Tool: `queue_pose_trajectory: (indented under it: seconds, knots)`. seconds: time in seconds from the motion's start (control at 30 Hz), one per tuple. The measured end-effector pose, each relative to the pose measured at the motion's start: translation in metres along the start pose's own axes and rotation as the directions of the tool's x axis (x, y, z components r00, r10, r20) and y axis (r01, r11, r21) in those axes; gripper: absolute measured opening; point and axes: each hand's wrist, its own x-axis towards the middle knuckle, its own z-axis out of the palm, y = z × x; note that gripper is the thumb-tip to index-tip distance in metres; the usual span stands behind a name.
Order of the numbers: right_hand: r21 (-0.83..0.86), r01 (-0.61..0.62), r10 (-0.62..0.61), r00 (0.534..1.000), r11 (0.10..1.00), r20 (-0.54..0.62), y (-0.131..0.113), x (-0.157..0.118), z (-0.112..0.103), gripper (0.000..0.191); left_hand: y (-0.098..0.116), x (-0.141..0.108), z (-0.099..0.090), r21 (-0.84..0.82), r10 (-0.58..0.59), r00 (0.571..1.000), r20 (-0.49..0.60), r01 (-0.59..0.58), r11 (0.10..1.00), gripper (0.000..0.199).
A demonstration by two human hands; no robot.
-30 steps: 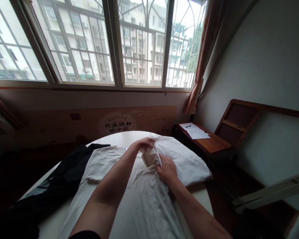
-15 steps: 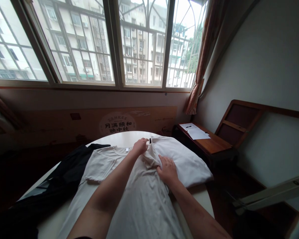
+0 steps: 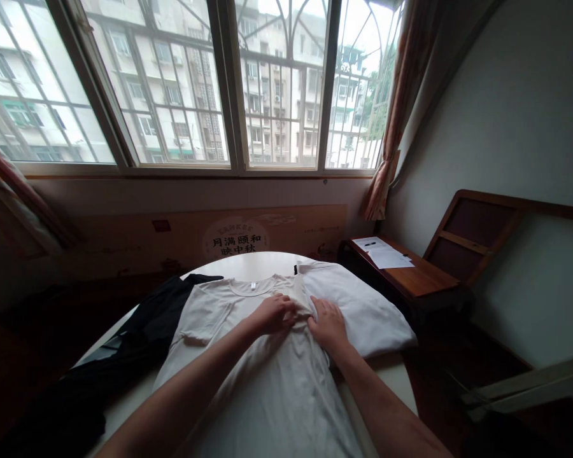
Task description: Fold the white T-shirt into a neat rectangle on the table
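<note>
A pale grey-white T-shirt point(image 3: 262, 381) lies spread out on a round white table point(image 3: 248, 259), its neckline and small label toward the far side. My left hand point(image 3: 275, 313) is closed on a gathered bit of the shirt near its right shoulder, the fingers curled in. Just to the right, my right hand point(image 3: 328, 323) has fingers and thumb bent around the shirt's bunched right sleeve, partly hiding it. Against that hand lies a folded white garment point(image 3: 372, 312), with a small black tab at its far left corner.
Dark clothing point(image 3: 143, 337) lies along the table's left side. Beyond the right edge stands a wooden chair or side table point(image 3: 430, 277) with white papers point(image 3: 382, 251) and a pen. Barred windows and a printed banner point(image 3: 310, 232) are behind the table.
My left hand has come back from the shirt's far shoulder edge toward me, and the shoulder cloth lies flatter. My right hand stays on the sleeve area. The view has shifted slightly left.
</note>
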Motion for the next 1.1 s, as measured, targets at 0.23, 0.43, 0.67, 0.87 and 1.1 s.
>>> queue_pose_trajectory:
  seconds: [0.23, 0.43, 0.67, 0.87, 1.1]
  knots:
    - [0.003, -0.006, 0.006, 1.0, 1.0, 0.005, -0.003, -0.003, -0.005, 0.058, 0.013, -0.001, -0.001, 0.088, -0.05, 0.999, 0.009, 0.049, 0.995, 0.011]
    - [-0.021, -0.008, 0.009, 1.0, 1.0, 0.012, -0.004, -0.003, -0.006, 0.057, -0.003, 0.014, -0.025, 0.096, -0.16, 0.981, 0.109, 0.15, 0.984, 0.024]
    - [-0.008, -0.019, 0.019, 1.0, 1.0, 0.009, -0.004, -0.003, -0.004, 0.057, -0.029, 0.073, -0.01, 0.069, -0.321, 0.947, -0.005, 0.321, 0.945, 0.014]
    - [-0.013, -0.024, 0.024, 1.0, 1.0, 0.013, -0.005, -0.002, -0.005, 0.057, -0.049, 0.107, 0.013, -0.011, -0.387, 0.922, 0.016, 0.387, 0.922, 0.021]
    - [-0.025, -0.003, 0.004, 1.0, 1.0, 0.031, -0.004, -0.003, -0.006, 0.059, -0.055, 0.118, 0.022, -0.046, -0.24, 0.962, -0.13, 0.236, 0.971, 0.042]
